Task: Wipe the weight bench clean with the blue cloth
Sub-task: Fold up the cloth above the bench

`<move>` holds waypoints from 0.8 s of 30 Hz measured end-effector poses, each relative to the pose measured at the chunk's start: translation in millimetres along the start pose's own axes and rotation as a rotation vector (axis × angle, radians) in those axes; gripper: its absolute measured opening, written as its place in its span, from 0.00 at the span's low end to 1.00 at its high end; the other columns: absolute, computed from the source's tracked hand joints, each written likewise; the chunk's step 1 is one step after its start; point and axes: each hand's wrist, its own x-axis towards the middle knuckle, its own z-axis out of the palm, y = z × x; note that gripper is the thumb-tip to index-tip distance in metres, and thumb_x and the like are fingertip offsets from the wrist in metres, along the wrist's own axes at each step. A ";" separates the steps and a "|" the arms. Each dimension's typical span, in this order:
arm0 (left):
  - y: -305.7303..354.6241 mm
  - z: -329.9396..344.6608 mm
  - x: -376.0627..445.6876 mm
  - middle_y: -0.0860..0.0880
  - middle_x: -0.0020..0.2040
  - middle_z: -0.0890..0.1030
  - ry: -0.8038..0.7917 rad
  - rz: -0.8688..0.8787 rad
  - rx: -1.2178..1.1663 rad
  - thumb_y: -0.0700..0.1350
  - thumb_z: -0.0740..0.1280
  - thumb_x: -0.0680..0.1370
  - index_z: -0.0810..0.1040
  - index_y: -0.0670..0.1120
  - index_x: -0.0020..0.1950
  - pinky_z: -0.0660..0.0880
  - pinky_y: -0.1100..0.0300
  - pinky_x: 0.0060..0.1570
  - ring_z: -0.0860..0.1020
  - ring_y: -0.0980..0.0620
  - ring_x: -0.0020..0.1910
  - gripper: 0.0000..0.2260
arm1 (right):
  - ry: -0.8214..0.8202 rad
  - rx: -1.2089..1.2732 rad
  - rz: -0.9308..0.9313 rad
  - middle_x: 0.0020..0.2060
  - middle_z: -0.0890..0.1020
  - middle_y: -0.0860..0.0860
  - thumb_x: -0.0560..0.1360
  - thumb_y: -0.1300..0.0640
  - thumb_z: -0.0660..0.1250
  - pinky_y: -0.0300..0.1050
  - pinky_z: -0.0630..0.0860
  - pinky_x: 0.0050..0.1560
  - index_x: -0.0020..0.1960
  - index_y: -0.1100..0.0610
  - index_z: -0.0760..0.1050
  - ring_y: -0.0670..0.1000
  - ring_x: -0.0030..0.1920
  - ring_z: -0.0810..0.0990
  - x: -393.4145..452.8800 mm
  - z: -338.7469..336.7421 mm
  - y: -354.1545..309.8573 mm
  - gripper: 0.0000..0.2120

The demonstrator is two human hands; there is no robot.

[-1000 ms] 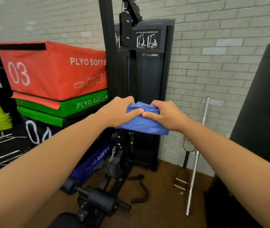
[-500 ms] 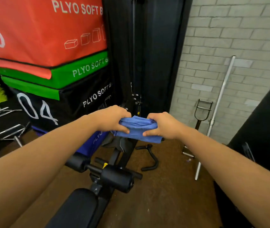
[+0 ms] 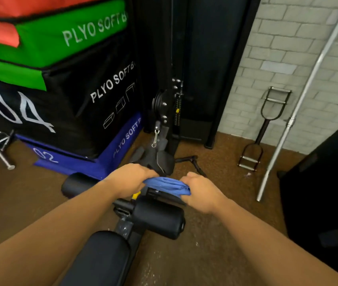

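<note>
A bunched blue cloth (image 3: 167, 185) stretches between both my hands, held in the air above the far end of the black weight bench. My left hand (image 3: 130, 178) grips its left end and my right hand (image 3: 200, 191) grips its right end, fingers curled round the fabric. The bench's padded seat (image 3: 102, 259) runs toward me at the bottom centre, between my forearms. Black foam rollers (image 3: 159, 216) stick out from its frame just below the cloth.
Stacked plyo soft boxes (image 3: 77, 93) in red, green, black and blue stand at the left. A black cable machine (image 3: 190, 65) rises behind the bench. A steel bar (image 3: 300, 104) and a cable handle (image 3: 267, 124) lean on the brick wall. A dark padded block (image 3: 326, 188) stands at right.
My view has tilted down, and both hands have lowered the cloth toward the bench end. The bench seat and rollers now fill the lower middle.
</note>
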 end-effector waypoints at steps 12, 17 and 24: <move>-50.5 146.5 10.4 0.44 0.68 0.73 0.201 0.114 -0.008 0.28 0.67 0.69 0.74 0.43 0.67 0.63 0.53 0.68 0.70 0.45 0.69 0.28 | 0.080 -0.087 0.031 0.74 0.63 0.48 0.77 0.61 0.61 0.44 0.61 0.69 0.74 0.51 0.61 0.51 0.71 0.64 31.1 133.5 18.2 0.26; -51.0 194.1 -5.7 0.40 0.62 0.79 0.168 0.200 0.091 0.29 0.68 0.62 0.79 0.40 0.61 0.77 0.47 0.53 0.77 0.42 0.61 0.26 | 0.036 -0.150 -0.023 0.71 0.68 0.58 0.72 0.64 0.66 0.55 0.61 0.71 0.71 0.58 0.68 0.61 0.71 0.66 14.5 187.9 23.2 0.27; -44.5 204.9 -31.2 0.46 0.71 0.70 0.181 0.116 0.011 0.51 0.60 0.70 0.75 0.44 0.66 0.62 0.50 0.69 0.65 0.49 0.72 0.25 | 0.046 -0.101 -0.012 0.73 0.64 0.55 0.75 0.38 0.52 0.52 0.48 0.74 0.73 0.55 0.65 0.55 0.75 0.58 -5.7 197.9 18.7 0.32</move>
